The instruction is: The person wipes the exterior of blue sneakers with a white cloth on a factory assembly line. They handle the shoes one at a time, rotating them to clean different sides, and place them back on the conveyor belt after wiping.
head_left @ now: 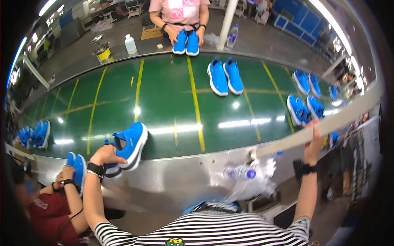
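My left hand (107,156) is closed on a pair of blue sneakers at the near edge of the green conveyor belt (164,110). The upper blue sneaker (134,141) has a white sole and tilts over the belt; its mate is mostly hidden beneath it and my hand. At the right, my right hand (314,143) grips a pale metal post (349,115) that slants across the view; some of its fingers are hidden. Below the belt, between my hands, a clear bottle with a purple cap (240,173) lies beside crumpled plastic bags (260,182) on the metal ledge.
Blue sneaker pairs stand on the belt at the centre (225,77), right (301,108) and far left (40,134). Across the belt, a person in pink (180,16) holds another pair. At lower left, a person in dark red (53,213) handles blue shoes. A yellow can (103,53) and white bottle (130,45) stand beyond.
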### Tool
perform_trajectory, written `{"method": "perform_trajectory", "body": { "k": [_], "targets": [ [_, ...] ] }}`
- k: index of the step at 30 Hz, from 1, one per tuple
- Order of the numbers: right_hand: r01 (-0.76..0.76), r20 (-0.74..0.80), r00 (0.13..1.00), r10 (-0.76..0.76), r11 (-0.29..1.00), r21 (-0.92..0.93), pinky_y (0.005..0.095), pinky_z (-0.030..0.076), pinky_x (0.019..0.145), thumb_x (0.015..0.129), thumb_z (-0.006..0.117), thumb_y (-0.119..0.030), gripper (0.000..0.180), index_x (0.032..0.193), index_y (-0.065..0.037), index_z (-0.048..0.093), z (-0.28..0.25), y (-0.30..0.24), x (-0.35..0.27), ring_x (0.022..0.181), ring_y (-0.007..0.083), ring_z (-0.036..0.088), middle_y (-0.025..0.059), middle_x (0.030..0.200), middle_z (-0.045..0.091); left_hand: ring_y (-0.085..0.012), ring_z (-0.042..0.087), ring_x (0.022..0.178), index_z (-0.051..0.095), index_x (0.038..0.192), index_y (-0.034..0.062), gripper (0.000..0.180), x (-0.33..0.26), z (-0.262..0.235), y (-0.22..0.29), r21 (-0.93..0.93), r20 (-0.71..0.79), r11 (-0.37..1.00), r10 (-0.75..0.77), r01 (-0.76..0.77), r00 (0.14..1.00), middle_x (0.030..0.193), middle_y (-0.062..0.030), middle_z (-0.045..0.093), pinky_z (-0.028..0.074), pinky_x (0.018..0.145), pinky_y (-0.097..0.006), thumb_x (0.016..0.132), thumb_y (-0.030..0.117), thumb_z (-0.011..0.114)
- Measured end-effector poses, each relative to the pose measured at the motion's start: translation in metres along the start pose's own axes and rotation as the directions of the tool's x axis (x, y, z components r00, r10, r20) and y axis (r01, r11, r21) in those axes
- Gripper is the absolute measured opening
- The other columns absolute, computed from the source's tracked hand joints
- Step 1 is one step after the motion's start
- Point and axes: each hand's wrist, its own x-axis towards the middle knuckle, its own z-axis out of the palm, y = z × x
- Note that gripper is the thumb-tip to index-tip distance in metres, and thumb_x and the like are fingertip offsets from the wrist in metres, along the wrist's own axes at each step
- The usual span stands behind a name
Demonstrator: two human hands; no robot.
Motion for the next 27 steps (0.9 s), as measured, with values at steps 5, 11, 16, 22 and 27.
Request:
{"method": "perform_trajectory", "body": {
  "k": [5, 11, 16, 22, 27],
  "targets": [
    [0.065, 0.016, 0.998, -0.064, 0.994, -0.092, 0.0294, 0.044, 0.078, 0.082, 0.065, -0.021, 0.032, 0.102, 0.003, 0.059, -0.001, -0.019, -0.005, 0.085, 0.0139, 0.056, 0.0058, 0.091, 0.059, -0.0309, 0.064, 0.071, 0.068, 0.087, 0.0027, 0.058, -0.134, 0.012, 0.095, -0.028, 0.255, 0.926, 0.37, -0.376, 0.893, 0.075, -0.018, 0.065, 0.049, 0.067, -0.037, 0.07, 0.058, 0.068],
    [0.071, 0.249, 0.968, -0.04, 0.991, -0.117, 0.0261, 0.045, 0.067, 0.08, 0.071, -0.025, 0.034, 0.1, -0.001, 0.057, -0.012, -0.038, -0.007, 0.074, 0.0105, 0.056, 0.002, 0.086, 0.061, -0.0263, 0.065, 0.074, 0.067, 0.094, 0.0018, 0.051, -0.229, 0.069, 0.237, -0.154, 0.558, 0.892, 0.433, -0.424, 0.708, 0.079, -0.0153, 0.067, 0.05, 0.066, -0.033, 0.076, 0.049, 0.07],
    [0.216, 0.579, 0.802, -0.144, 0.975, -0.058, 0.0334, 0.041, 0.092, 0.078, 0.073, -0.027, 0.064, 0.127, 0.0, 0.043, -0.084, -0.045, -0.028, 0.104, 0.0222, 0.052, 0.0143, 0.117, 0.052, -0.0294, 0.063, 0.071, 0.068, 0.093, 0.0013, 0.052, -0.238, 0.115, 0.38, -0.161, 0.588, 0.747, 0.597, -0.645, 0.546, 0.076, -0.0144, 0.065, 0.049, 0.065, -0.035, 0.075, 0.05, 0.07],
    [-0.137, 0.529, 0.805, 0.27, 0.951, -0.276, 0.0309, 0.046, 0.085, 0.079, 0.07, -0.022, 0.04, 0.11, 0.001, 0.059, -0.286, -0.019, -0.045, 0.098, 0.0195, 0.059, 0.0119, 0.102, 0.062, -0.0353, 0.061, 0.083, 0.067, 0.097, 0.0017, 0.056, -0.239, 0.141, 0.51, -0.092, 0.402, 0.507, 0.806, -0.857, 0.434, 0.091, -0.0169, 0.061, 0.048, 0.071, -0.039, 0.071, 0.052, 0.07],
    [-0.5, 0.354, 0.749, 0.56, 0.828, -0.254, 0.0224, 0.046, 0.073, 0.084, 0.067, -0.014, 0.026, 0.104, 0.0, 0.059, -0.401, -0.009, -0.077, 0.077, 0.0078, 0.056, 0.0023, 0.086, 0.062, -0.0357, 0.061, 0.081, 0.067, 0.094, 0.0014, 0.055, -0.234, 0.142, 0.64, 0.024, 0.169, 0.488, 0.858, -0.873, 0.485, 0.09, -0.0201, 0.061, 0.048, 0.071, -0.039, 0.071, 0.051, 0.07]
  ]
}}
